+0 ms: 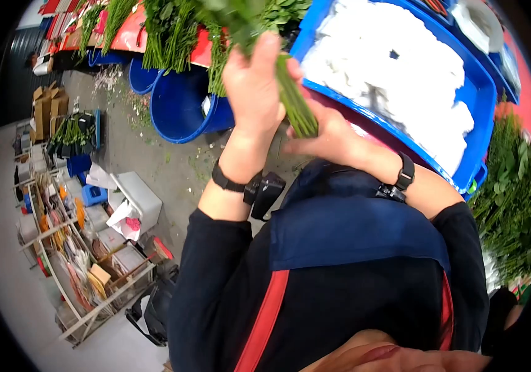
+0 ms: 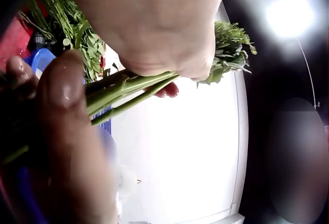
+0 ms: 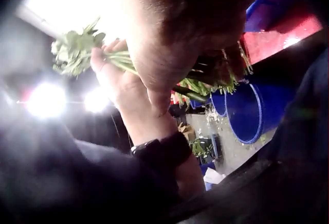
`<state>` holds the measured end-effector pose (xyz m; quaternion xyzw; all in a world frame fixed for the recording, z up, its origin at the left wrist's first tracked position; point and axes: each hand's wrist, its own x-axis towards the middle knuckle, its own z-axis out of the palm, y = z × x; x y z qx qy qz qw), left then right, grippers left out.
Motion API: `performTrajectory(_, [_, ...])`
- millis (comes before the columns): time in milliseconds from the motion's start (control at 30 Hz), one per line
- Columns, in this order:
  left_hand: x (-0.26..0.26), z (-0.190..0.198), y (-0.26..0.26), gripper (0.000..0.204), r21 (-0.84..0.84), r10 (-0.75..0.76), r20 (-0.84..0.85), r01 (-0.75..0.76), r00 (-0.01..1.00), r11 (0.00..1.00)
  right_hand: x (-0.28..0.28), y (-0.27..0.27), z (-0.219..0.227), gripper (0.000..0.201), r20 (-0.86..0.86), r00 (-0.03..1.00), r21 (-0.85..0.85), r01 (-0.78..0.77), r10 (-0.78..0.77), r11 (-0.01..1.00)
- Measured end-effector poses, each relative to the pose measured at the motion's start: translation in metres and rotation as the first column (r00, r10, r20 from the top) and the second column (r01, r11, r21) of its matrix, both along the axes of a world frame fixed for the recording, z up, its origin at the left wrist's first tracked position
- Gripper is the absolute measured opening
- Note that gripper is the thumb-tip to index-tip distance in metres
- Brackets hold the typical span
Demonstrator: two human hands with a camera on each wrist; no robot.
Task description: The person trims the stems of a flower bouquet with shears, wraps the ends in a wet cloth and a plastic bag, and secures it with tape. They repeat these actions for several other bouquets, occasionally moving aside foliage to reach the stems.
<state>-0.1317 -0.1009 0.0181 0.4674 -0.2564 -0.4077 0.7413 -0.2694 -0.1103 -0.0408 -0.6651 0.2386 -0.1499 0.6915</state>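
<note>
2 hands meet at top centre of the head view: the left hand (image 1: 254, 87) clamps the bunch of stems (image 1: 294, 102), the right hand (image 1: 324, 133) pinches their cut ends. Left wrist view shows stems (image 2: 128, 87) gripped. Bunching seems underway; next, squaring the ends calls for a firm hold.

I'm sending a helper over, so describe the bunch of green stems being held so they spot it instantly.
Find the blue tray of white material. Just left of it, both hands, left hand and right hand, grip the bunch of green stems. Unlike the greens standing in tubs, it's held in the air.
</note>
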Motion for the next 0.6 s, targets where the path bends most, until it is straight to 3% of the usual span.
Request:
performTrajectory(100, [0.0,-0.015,0.022,0.028,-0.118,-0.064,-0.053,0.057,0.997,0.991,-0.028,0.0,0.006,0.05,-0.14,0.983,-0.169,0.092,-0.117,0.981])
performTrajectory(133, [-0.004,-0.014,0.031,0.031,-0.124,-0.095,-0.077,0.085,0.992,0.989,-0.034,0.002,0.002,0.045,-0.099,0.984,-0.266,0.114,-0.145,0.957])
performTrajectory(233, [-0.023,-0.006,0.055,0.038,0.047,0.079,0.074,-0.083,0.994,0.995,-0.054,0.0,-0.01,0.028,0.016,0.981,-0.512,0.176,-0.195,0.841])
performTrajectory(267, [-0.018,-0.009,0.072,0.04,0.207,0.057,0.228,-0.105,0.972,0.973,-0.062,-0.001,-0.011,0.027,0.012,0.987,-0.52,0.141,-0.157,0.842])
performTrajectory(300, [-0.01,-0.009,0.092,0.039,0.357,-0.076,0.412,-0.084,0.908,0.93,-0.069,-0.002,-0.013,0.026,0.008,0.993,-0.529,0.106,-0.12,0.842])
performTrajectory(333, [-0.006,-0.006,0.11,0.04,0.501,-0.23,0.551,-0.097,0.802,0.86,-0.077,-0.002,-0.014,0.026,0.002,0.997,-0.537,0.069,-0.08,0.841])
performTrajectory(367, [-0.012,0.01,0.118,0.04,0.717,-0.463,0.569,-0.133,0.68,0.685,-0.083,-0.003,-0.014,0.021,0.009,0.999,-0.5,0.031,-0.031,0.866])
performTrajectory(433, [-0.029,0.044,0.127,0.043,0.923,-0.846,0.336,-0.323,0.414,0.209,-0.09,-0.002,-0.012,0.021,-0.065,0.995,-0.418,-0.098,0.078,0.903])
performTrajectory(467, [-0.037,0.04,0.136,0.047,0.801,-0.79,0.581,-0.312,0.197,0.511,-0.095,-0.002,-0.012,0.021,-0.104,0.987,-0.376,-0.154,0.124,0.914])
performTrajectory(500, [-0.046,0.031,0.144,0.052,0.61,-0.626,0.78,-0.211,-0.013,0.764,-0.097,-0.001,-0.018,0.022,-0.137,0.978,-0.42,-0.201,0.157,0.885])
performTrajectory(533, [-0.055,0.022,0.142,0.058,0.366,-0.366,0.913,-0.036,-0.179,0.93,-0.1,0.001,-0.021,0.021,-0.131,0.976,-0.43,-0.213,0.173,0.877])
performTrajectory(567, [-0.076,0.031,0.123,0.059,0.364,-0.342,0.895,0.029,-0.285,0.931,-0.102,0.004,-0.022,0.02,-0.127,0.974,-0.44,-0.223,0.185,0.87])
performTrajectory(600, [-0.091,0.029,0.111,0.064,0.455,-0.428,0.843,0.007,-0.326,0.891,-0.105,0.003,-0.023,0.019,-0.121,0.972,-0.453,-0.237,0.204,0.86])
